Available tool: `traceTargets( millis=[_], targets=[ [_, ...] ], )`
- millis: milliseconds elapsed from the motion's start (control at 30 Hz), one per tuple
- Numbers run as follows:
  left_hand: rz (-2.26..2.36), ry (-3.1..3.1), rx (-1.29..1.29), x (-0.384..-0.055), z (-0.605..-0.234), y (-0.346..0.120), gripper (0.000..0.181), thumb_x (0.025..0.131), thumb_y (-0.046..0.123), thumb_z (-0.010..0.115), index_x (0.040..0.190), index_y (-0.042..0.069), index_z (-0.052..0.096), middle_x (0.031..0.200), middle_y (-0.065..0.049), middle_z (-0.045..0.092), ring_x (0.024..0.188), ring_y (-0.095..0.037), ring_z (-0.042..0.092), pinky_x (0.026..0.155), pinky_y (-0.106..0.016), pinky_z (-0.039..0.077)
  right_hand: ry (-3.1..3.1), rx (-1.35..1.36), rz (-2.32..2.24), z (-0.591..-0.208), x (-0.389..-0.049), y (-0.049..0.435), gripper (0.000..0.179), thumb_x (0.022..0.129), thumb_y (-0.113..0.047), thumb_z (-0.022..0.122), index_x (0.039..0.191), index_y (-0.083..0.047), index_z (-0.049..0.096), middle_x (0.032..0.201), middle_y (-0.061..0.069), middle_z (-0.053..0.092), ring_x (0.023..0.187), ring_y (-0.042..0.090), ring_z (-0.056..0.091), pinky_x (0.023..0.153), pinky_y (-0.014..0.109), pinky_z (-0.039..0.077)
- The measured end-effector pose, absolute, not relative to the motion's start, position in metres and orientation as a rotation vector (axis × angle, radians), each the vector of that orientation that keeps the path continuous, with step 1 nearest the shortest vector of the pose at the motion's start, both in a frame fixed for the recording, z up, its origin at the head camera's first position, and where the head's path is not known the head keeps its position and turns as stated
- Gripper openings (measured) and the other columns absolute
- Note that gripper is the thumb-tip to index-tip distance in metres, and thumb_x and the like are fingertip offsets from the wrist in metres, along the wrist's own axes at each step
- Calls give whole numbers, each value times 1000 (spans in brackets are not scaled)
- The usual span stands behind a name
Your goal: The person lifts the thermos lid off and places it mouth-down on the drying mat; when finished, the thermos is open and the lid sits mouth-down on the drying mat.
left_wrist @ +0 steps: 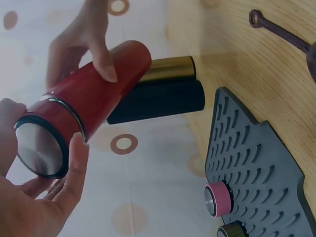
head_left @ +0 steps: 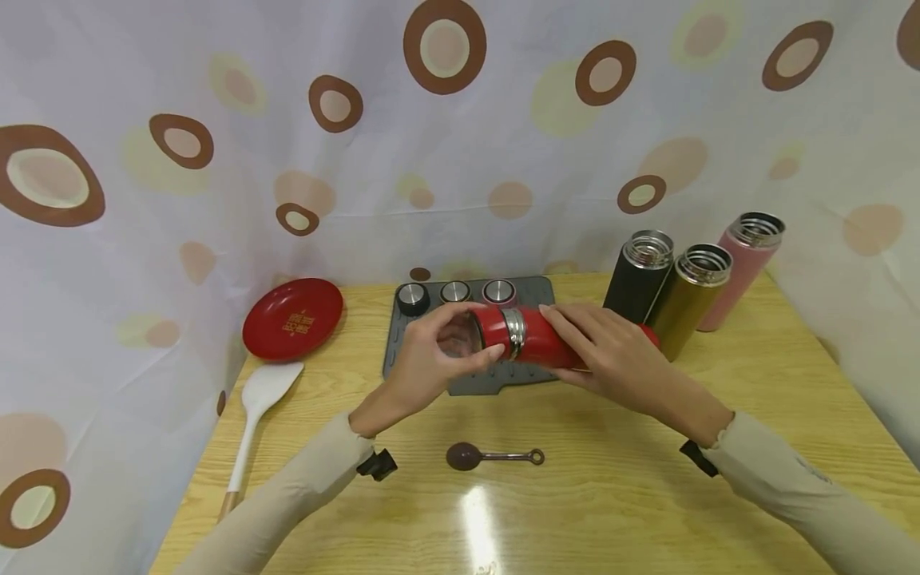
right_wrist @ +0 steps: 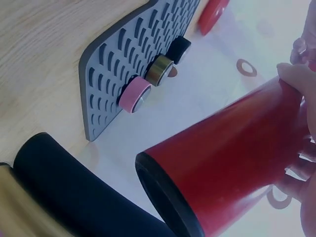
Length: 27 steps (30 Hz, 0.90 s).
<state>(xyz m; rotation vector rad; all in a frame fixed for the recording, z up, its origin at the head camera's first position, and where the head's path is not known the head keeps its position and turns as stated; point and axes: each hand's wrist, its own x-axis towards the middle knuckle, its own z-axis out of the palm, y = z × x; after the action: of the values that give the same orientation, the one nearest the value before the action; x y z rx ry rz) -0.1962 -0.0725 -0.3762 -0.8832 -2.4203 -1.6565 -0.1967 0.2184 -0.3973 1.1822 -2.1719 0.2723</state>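
Observation:
A red thermos flask is held tilted nearly level above the grey mat, with its lid toward the left. Fingers and thumb of my left hand are curled round the red lid, whose steel top shows in the left wrist view. My right hand grips the flask's body from above, thumb underneath. Between lid and body runs a silver band; whether the lid is loose there I cannot tell. The flask's dark base faces the right wrist camera.
Black, gold and pink lids stand on the grey mat. Lidless black, gold and pink flasks stand at right. A red plate, white spatula and dark spoon lie around.

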Motion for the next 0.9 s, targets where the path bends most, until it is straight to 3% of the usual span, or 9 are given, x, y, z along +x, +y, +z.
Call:
traceTargets(
  millis=[167,233,300,400,533,700,767,833,900],
  targets=[
    [-1739,-2502,-788,-198,-368,-93,45,92,15,80,133,2,66,102,-13,73,81,-24,74,74,-34,64,-2220,1158,175,-397,-195,230,97,67,-25,102,146,2,54,127,24,66,108,43,68,88,61,60],
    [-1720,-2549,-689,-202,-364,-107,45,93,15,80,134,3,66,101,-14,73,78,-28,74,71,-33,62,-2238,1090,171,-399,-195,244,77,86,-37,88,144,3,55,125,25,66,107,44,68,87,63,59],
    [-1672,-2600,-613,-209,-363,-118,46,92,16,80,134,4,66,100,-14,73,77,-30,74,70,-33,61,-2252,1001,215,-401,-195,258,68,100,-51,69,139,4,58,121,25,67,103,45,68,83,64,59],
    [-1518,-2693,-589,-221,-369,-125,48,92,22,82,135,7,65,103,-12,72,84,-25,71,74,-32,59,-2241,918,328,-403,-192,271,79,106,-64,38,134,7,59,117,25,67,97,43,70,74,63,61],
    [-1392,-2761,-630,-235,-386,-121,50,92,27,83,136,9,65,111,-11,70,92,-24,67,82,-37,58,-2245,865,449,-402,-193,272,84,101,-67,49,132,10,55,116,26,67,95,41,69,71,61,61],
    [-1335,-2796,-619,-241,-399,-126,52,91,27,84,135,9,65,112,-11,69,92,-27,66,81,-39,57,-2248,720,514,-408,-198,286,92,96,-72,53,130,13,51,112,30,65,88,44,70,68,62,61],
    [-1302,-2808,-602,-243,-402,-132,55,91,26,84,138,8,63,113,-12,69,91,-27,65,80,-37,55,-2284,616,585,-412,-198,296,87,91,-61,73,133,12,50,112,30,66,89,44,70,69,59,60],
    [-1283,-2812,-588,-246,-406,-137,60,90,25,85,141,5,62,113,-14,70,90,-28,66,79,-36,54,-2319,494,684,-414,-197,303,84,84,-41,88,137,9,48,115,29,66,94,44,69,76,41,61],
    [-1251,-2827,-571,-247,-409,-141,65,89,24,86,144,2,59,114,-16,69,91,-31,63,78,-35,52,-2351,386,793,-417,-196,307,89,74,-20,96,142,8,46,119,28,65,100,43,67,86,23,53]
  ],
)
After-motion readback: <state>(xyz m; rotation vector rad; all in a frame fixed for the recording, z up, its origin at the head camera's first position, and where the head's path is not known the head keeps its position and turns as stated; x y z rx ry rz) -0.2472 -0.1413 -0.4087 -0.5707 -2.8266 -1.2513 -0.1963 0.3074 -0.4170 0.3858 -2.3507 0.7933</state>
